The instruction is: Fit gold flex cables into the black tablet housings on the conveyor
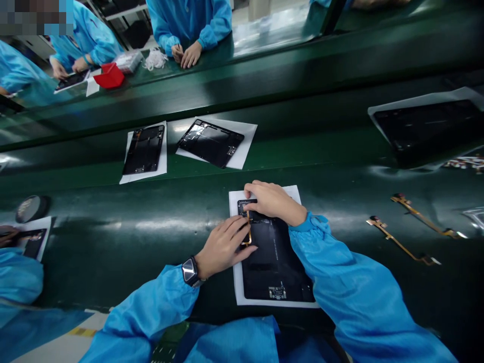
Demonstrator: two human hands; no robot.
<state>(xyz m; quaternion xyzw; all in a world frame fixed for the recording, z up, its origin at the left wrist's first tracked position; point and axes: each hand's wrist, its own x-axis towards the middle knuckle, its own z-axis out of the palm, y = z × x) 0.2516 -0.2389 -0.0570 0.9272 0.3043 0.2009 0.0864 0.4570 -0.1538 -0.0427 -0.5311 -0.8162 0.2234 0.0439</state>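
Note:
A black tablet housing (264,262) lies on a white sheet (239,287) in front of me. Along its upper left side runs an orange flex cable (249,237). My left hand (224,244), with a dark watch at the wrist, rests its outstretched fingertips on this cable; its thumb is spread over the housing. At the top end of the cable is my right hand (273,200), its thumb and forefinger bent in close around that end. The right fingers partly hide what lies between them. A small circuit board (277,293) shows at the housing's lower edge.
Two loose flex cables (403,244) (425,217) lie to the right. Further housings (143,151) (212,141) (434,123) rest on sheets beyond. A round dark object (31,208) stands left, near a co-worker's sleeve (18,275). Across the bench are co-workers and a red bin (109,75).

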